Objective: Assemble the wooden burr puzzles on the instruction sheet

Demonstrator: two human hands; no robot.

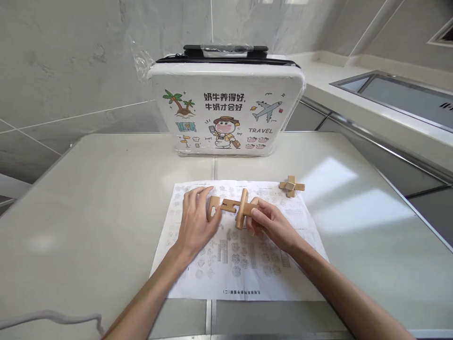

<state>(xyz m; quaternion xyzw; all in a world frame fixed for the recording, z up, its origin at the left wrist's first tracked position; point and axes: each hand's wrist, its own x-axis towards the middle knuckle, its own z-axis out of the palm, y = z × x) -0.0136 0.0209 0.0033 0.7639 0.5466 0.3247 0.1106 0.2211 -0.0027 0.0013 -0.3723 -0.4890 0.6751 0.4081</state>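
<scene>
My left hand (196,217) is closed on a notched wooden puzzle piece (214,202), with its thumb in front and the fingers behind. My right hand (271,219) grips two crossed wooden puzzle pieces by their right end. One of these, a flat bar (228,204) with a cut-out and a dark mark, points left toward my left thumb. The other, a rounded bar (242,210), stands across it. Both hands are just above a printed instruction sheet (244,278) with rows of small diagrams. Part of the left piece is hidden by my fingers.
An assembled wooden burr puzzle (291,186) lies at the sheet's upper right corner. Behind it stands a white cartoon suitcase (230,85) in plastic wrap. A grey cable (53,317) crosses the table's (106,198) near left. A counter (371,104) runs along the right.
</scene>
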